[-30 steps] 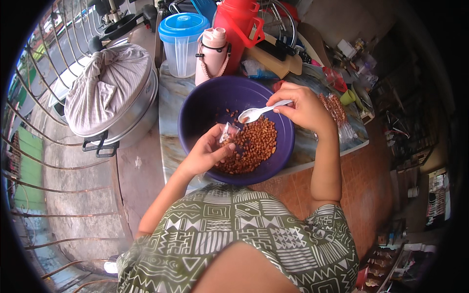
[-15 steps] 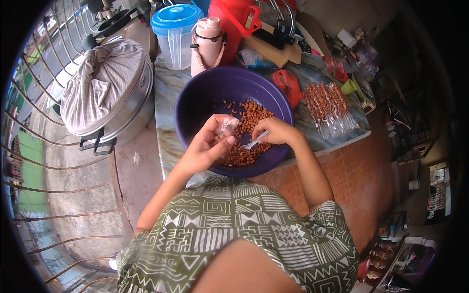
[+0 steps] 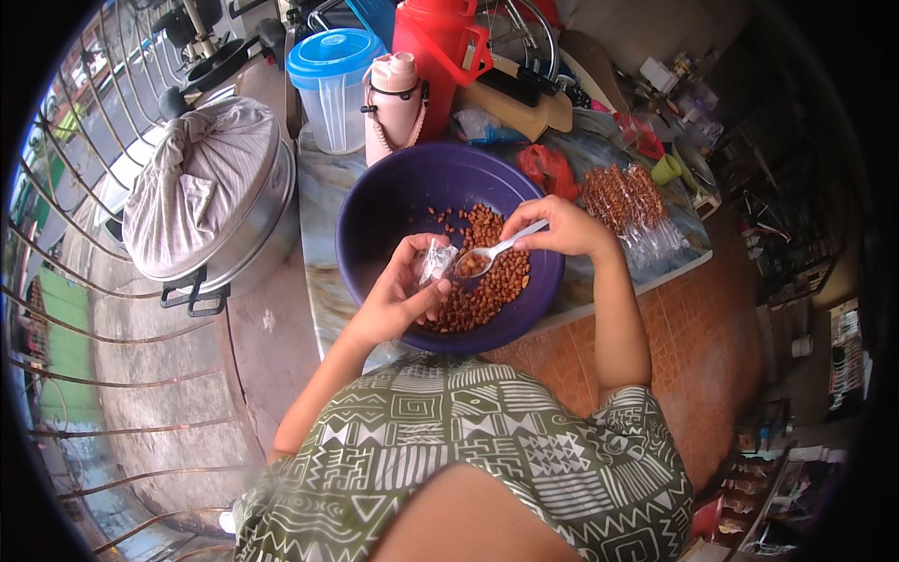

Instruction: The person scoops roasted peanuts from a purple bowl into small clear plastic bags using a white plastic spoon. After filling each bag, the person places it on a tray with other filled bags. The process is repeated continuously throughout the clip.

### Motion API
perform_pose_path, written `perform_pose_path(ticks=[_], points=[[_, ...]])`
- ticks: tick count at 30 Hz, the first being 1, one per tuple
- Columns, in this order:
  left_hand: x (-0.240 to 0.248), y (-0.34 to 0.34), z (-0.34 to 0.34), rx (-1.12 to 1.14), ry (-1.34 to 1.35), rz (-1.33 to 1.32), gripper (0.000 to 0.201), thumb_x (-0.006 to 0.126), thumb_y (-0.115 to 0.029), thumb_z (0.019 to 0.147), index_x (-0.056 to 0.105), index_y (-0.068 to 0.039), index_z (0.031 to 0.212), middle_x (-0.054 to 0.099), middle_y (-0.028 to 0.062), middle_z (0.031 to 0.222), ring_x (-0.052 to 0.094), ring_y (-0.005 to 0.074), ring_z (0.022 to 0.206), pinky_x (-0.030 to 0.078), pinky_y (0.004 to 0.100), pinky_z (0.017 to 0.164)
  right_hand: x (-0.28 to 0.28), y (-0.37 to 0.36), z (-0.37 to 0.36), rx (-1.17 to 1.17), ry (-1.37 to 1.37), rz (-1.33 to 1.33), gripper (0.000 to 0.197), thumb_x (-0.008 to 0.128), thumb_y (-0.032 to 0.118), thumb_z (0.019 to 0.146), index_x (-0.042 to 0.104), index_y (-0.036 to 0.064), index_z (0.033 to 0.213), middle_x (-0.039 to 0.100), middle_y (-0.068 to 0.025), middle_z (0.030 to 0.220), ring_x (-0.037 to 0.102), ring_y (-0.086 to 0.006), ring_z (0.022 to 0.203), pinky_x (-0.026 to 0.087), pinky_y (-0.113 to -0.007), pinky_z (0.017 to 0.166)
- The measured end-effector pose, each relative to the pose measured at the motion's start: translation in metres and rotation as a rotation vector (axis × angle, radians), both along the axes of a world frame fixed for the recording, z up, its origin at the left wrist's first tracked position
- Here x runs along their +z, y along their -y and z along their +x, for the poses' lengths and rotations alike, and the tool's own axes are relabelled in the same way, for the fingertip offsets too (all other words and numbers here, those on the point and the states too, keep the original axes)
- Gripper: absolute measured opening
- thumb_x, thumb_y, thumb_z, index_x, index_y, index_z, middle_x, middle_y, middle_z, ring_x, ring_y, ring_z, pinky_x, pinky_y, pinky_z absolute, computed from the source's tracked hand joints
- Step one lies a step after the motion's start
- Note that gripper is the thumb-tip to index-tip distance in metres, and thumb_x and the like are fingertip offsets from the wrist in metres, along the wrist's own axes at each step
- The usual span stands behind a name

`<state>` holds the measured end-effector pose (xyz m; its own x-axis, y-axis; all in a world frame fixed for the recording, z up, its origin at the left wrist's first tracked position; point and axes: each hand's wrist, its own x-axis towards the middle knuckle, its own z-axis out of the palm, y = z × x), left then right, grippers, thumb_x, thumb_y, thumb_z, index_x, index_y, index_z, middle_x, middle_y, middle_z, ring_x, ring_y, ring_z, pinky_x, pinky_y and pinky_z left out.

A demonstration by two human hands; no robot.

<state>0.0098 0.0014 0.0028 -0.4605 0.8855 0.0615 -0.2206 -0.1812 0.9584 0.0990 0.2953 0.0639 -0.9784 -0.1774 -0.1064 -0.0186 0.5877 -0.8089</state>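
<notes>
In the head view, your right hand (image 3: pixel 560 228) pinches the white spoon (image 3: pixel 508 245), which slants down-left from it, tip just beside the clear bag (image 3: pixel 437 261) in your half-curled left hand (image 3: pixel 397 298); brown nuts (image 3: pixel 494 298) lie below both in the purple bowl (image 3: pixel 379 201).

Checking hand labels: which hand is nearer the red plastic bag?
Right: the right hand is just below the red plastic bag in the picture; the left hand is farther left, over the purple basin.

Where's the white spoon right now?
Near the middle of the head view, the white spoon is in the right hand, its tip just right of the clear plastic bag in the left hand, over the purple bowl.
</notes>
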Motion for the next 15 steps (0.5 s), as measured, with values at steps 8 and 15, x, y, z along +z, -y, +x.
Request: perform_pose_path(ticks=[8, 15], points=[[0.005, -0.001, 0.003, 0.028, -0.022, -0.018, 0.051, 0.062, -0.006, 0.097, 0.035, -0.008, 0.141, 0.058, -0.0011, 0.084, 0.053, 0.0038, 0.06, 0.04, 0.0172, 0.052, 0.072, 0.01, -0.013, -0.016, -0.148, 0.182, 0.018, 0.075, 0.008, 0.081, 0.074, 0.0036, 0.098, 0.072, -0.0061, 0.093, 0.067, -0.0179, 0.092, 0.05, -0.033, 0.088], [0.004, 0.001, 0.003, -0.014, -0.012, 0.031, 0.056, 0.065, -0.008, 0.096, 0.032, -0.009, 0.141, 0.059, -0.0015, 0.086, 0.053, 0.0042, 0.063, 0.041, 0.0178, 0.054, 0.087, 0.025, -0.027, 0.083, -0.11, 0.256, 0.019, 0.075, 0.007, 0.08, 0.074, 0.0035, 0.098, 0.07, -0.0077, 0.095, 0.065, -0.0189, 0.097, 0.049, -0.034, 0.089]])
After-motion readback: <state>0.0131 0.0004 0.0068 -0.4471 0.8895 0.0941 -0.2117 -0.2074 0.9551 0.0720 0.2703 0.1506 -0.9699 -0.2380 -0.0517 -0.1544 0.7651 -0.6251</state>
